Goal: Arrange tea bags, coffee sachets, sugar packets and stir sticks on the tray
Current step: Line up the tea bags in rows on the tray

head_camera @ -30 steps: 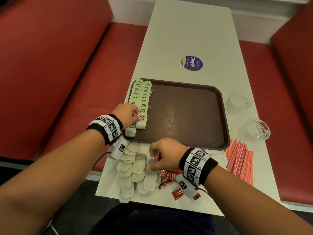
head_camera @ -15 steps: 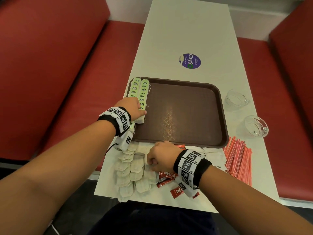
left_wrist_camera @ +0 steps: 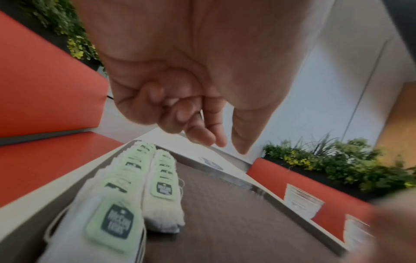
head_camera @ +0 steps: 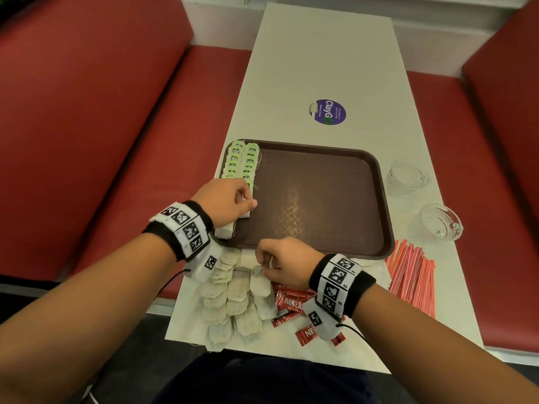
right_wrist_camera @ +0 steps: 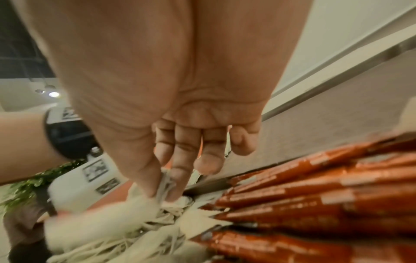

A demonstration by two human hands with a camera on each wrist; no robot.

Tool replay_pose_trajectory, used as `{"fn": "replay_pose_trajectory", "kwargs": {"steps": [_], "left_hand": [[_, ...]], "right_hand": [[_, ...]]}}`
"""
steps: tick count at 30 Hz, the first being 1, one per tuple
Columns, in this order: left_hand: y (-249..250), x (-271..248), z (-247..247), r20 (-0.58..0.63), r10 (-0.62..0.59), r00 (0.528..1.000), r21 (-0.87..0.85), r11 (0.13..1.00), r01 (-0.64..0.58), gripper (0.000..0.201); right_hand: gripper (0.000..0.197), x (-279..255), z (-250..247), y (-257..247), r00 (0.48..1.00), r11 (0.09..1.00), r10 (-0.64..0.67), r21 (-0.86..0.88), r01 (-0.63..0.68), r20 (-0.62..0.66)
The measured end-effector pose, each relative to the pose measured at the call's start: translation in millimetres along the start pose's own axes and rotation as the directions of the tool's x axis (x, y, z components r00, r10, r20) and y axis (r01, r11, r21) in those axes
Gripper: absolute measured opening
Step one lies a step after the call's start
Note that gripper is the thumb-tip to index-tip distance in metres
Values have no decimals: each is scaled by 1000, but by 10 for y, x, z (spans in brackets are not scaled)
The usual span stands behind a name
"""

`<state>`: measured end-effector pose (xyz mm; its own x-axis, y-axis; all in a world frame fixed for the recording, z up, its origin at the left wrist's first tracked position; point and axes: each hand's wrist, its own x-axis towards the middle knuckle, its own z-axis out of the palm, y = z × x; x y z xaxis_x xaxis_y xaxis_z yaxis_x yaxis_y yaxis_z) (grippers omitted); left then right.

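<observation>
Head view had two rows of green-tagged tea bags [head_camera: 243,163] along the tray's [head_camera: 382,205] left edge. Left hand [head_camera: 226,201] hovered over the near end of those rows, fingers loosely curled, nothing gripped as far as the left wrist view showed. Just in front of the tray, right hand [head_camera: 284,262] pinched a bag [head_camera: 258,272] from the loose pile, coffee sachets [head_camera: 291,304] beside that. Stir sticks [head_camera: 412,278] lay off the tray's near right corner.
</observation>
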<state>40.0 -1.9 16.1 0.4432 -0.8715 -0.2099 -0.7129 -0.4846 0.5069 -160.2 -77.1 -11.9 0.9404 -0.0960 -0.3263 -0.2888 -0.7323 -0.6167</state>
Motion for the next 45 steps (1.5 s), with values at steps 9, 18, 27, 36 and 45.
{"fn": "replay_pose_trajectory", "kwargs": {"steps": [9,18,27,36,45], "left_hand": [[-94,-652,294,449,254,857,199,906,-373,18],[-124,-809,443,554,255,793,336,802,-493,46],[-116,-715,347,381,304,873,168,906,-389,16],[-88,-573,64,117,314,942,-95,948,-305,10],[57,-528,-80,-24,364,931,-177,915,-362,10]], "right_hand": [[24,-20,-72,44,998,998,56,-36,-57,-22],[27,-61,-93,-6,981,981,193,25,-193,-32],[31,-84,-98,-6,975,974,213,94,-206,-67],[28,-62,-149,1,977,984,127,149,-101,-173],[13,138,-158,-36,932,997,-32,59,57,-361]]}}
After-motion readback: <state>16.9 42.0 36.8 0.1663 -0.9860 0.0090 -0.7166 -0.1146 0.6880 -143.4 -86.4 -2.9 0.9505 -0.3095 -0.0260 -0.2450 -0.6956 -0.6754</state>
